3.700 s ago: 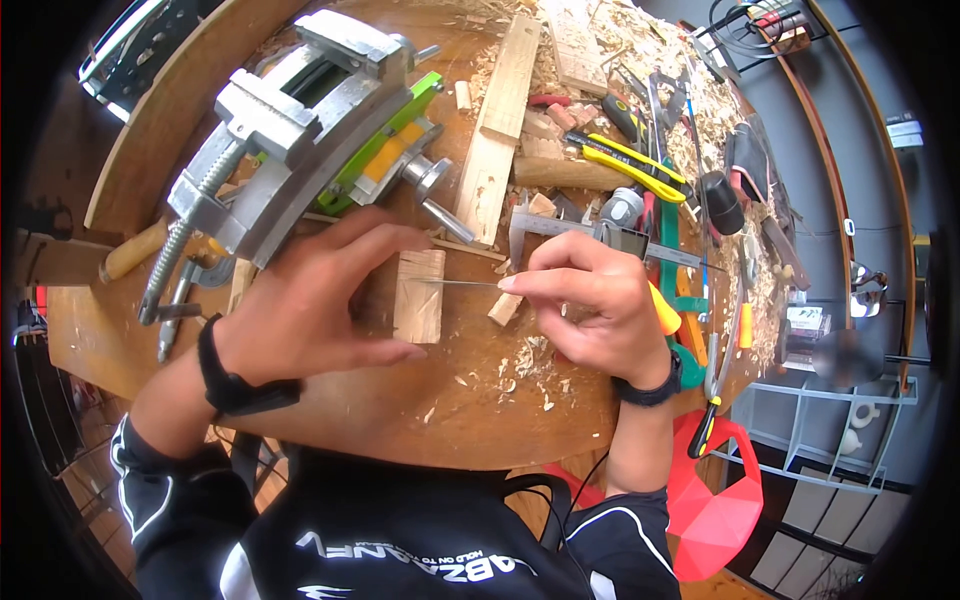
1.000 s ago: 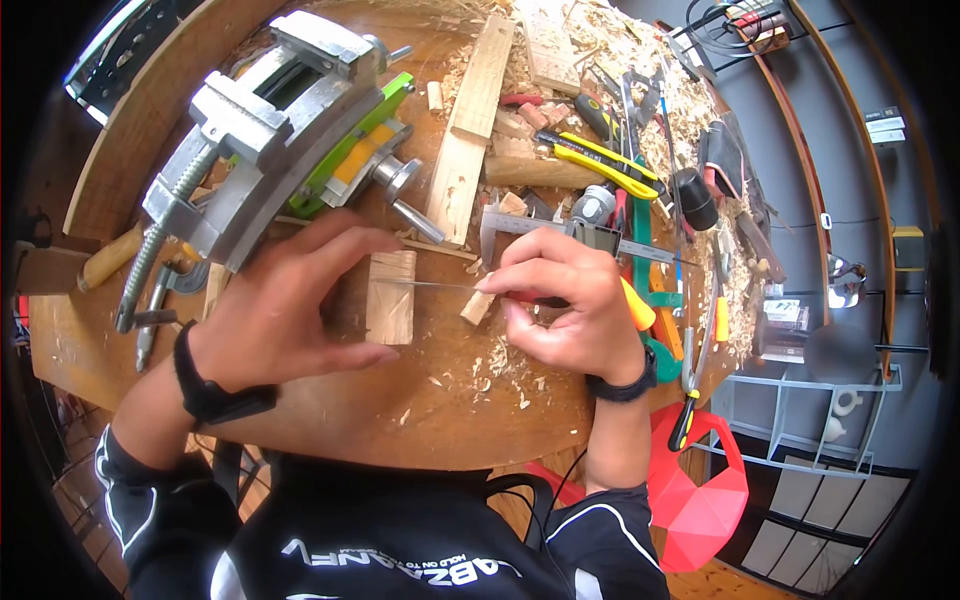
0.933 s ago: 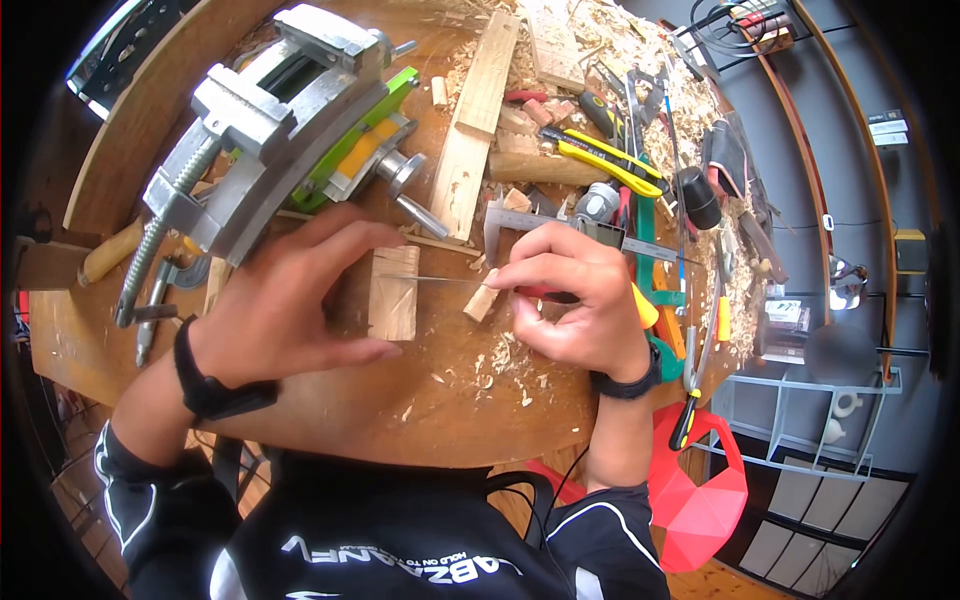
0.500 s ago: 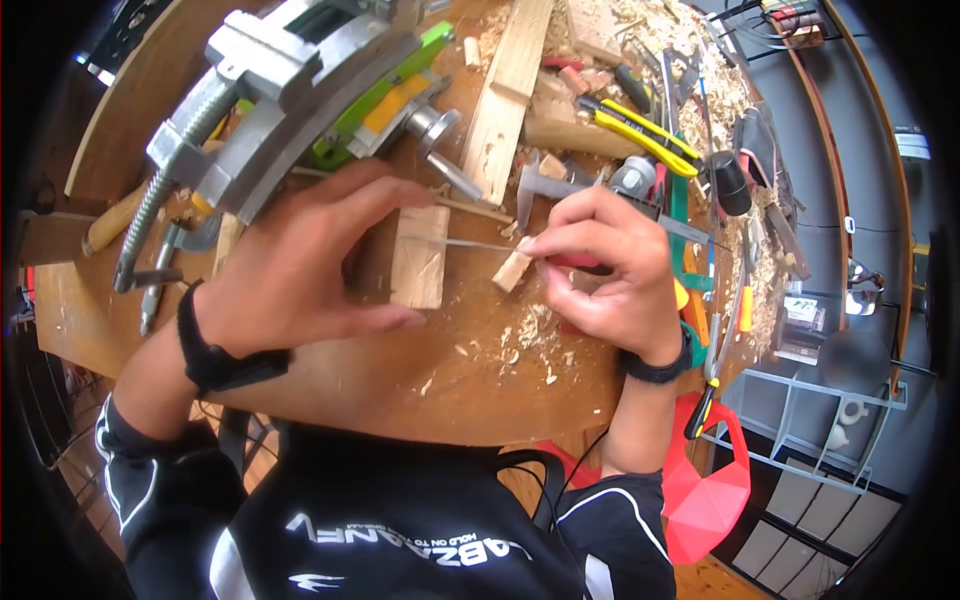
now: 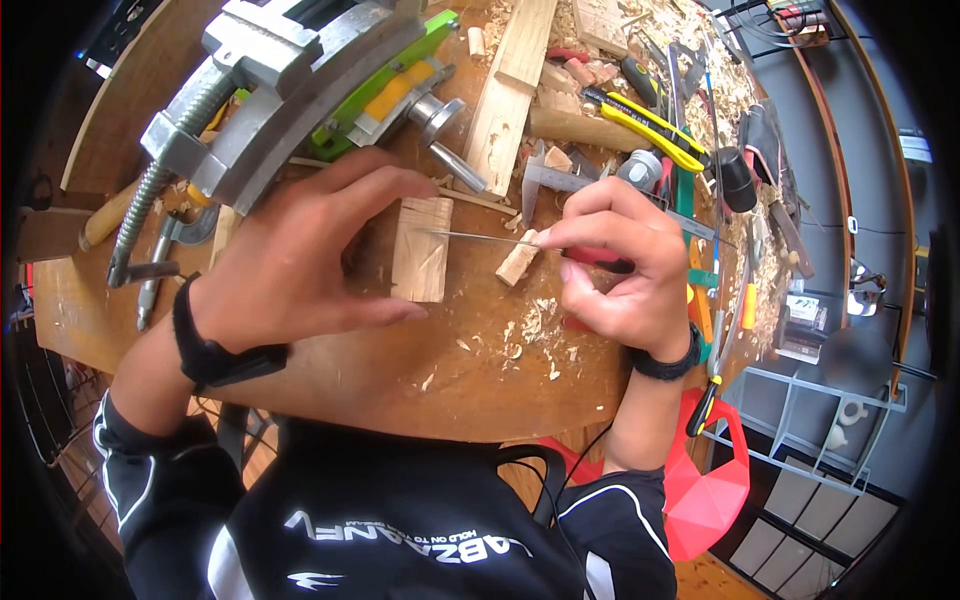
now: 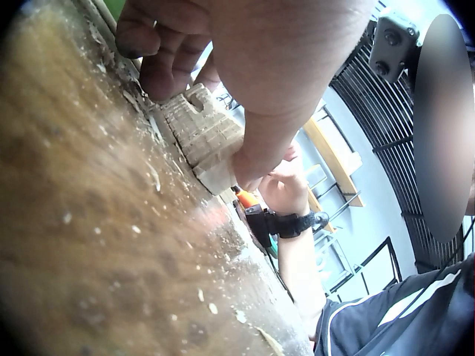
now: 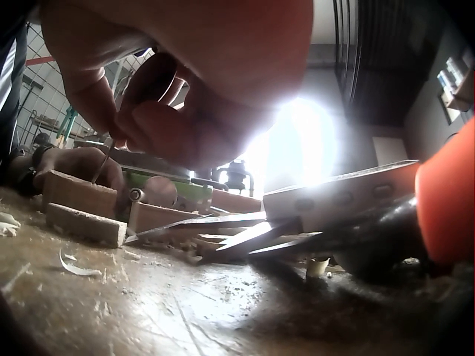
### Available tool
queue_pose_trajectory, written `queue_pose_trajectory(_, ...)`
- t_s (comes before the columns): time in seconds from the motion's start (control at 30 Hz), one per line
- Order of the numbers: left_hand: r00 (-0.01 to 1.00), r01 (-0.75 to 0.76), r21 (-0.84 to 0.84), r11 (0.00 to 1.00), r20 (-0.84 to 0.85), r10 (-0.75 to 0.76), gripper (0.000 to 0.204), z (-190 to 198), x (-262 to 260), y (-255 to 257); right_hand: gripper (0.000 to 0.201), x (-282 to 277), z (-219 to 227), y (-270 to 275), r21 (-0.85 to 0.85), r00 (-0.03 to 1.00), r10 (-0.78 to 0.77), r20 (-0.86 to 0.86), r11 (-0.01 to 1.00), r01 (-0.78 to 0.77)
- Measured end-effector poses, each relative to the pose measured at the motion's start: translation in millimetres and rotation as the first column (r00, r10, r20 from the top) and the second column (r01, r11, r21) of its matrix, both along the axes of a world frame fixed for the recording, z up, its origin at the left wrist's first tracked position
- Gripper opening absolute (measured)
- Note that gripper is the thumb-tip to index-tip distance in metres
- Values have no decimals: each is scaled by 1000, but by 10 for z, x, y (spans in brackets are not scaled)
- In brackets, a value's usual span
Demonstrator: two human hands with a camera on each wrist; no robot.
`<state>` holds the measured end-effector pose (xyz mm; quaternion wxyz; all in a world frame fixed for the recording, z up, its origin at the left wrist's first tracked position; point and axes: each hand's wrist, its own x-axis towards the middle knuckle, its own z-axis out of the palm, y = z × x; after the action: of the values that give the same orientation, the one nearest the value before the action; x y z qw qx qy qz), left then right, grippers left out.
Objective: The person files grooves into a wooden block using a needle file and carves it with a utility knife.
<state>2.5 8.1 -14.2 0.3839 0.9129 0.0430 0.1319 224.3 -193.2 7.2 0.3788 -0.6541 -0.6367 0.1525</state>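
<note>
Easing slightly rightward, perhaps mid-stroke, the right hand (image 5: 622, 268) pinches a thin tool (image 5: 485, 237) across the wooden block (image 5: 420, 268) left of centre, gripped by the left hand (image 5: 290, 260).

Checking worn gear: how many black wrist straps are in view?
2: left strap around the wrist by the left hand; right strap around the wrist by the right hand. None seems hidden.

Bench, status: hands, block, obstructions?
Left hand holds wooden block between thumb and fingers. Right hand pinches thin metal tool, tip at block's top. Small wood piece close by, between block and right hand.
</note>
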Motion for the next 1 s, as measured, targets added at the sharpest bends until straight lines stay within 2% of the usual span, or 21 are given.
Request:
queue_pose_trajectory(0.27,1000,6,-7,1000,-7,-6,75,-5,-7,4,28,-3,0,-27,-26,998,-17,-59,1000,15)
queue_pose_trajectory(0.67,1000,9,-32,999,-18,-10,75,-11,2,-13,29,19,-82,0,48,999,36,-21,998,-35)
queue_pose_trajectory(0.83,1000,12,-19,1000,-25,-12,75,-11,-10,6,28,-20,10,-22,-31,999,-6,-33,1000,5)
queue_pose_trajectory(1.0,1000,7,-14,1000,-27,-8,75,-4,-7,1,29,-6,-41,-10,-17,999,1,-51,1000,-2)
